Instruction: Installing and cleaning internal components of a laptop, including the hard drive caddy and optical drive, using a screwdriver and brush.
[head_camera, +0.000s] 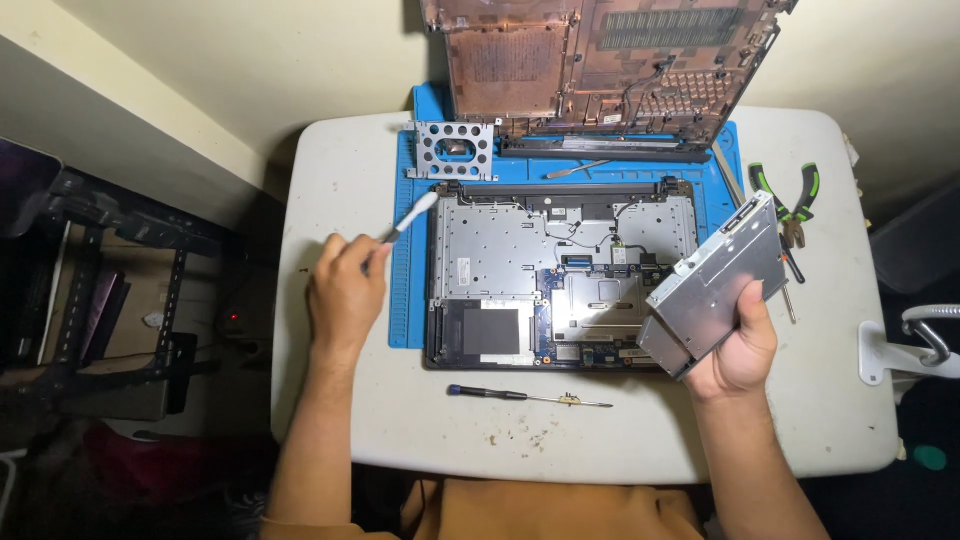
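An opened laptop base (520, 260) lies on a blue work mat (408, 300) in the middle of a white table (600, 440), its metal frame and circuit boards exposed. My right hand (738, 345) grips a flat silver optical drive (715, 280), tilted, above the laptop's right edge. My left hand (345, 290) is closed around a slim white brush-like tool (410, 218) that points up and right toward the laptop's left corner.
A removed laptop cover (600, 70) leans at the back. A perforated metal bracket (452, 150) sits on the mat's back left. Green-handled pliers (790, 195) lie at the right. A screwdriver (525, 396) lies in front of the laptop. A dark rack (110, 290) stands left.
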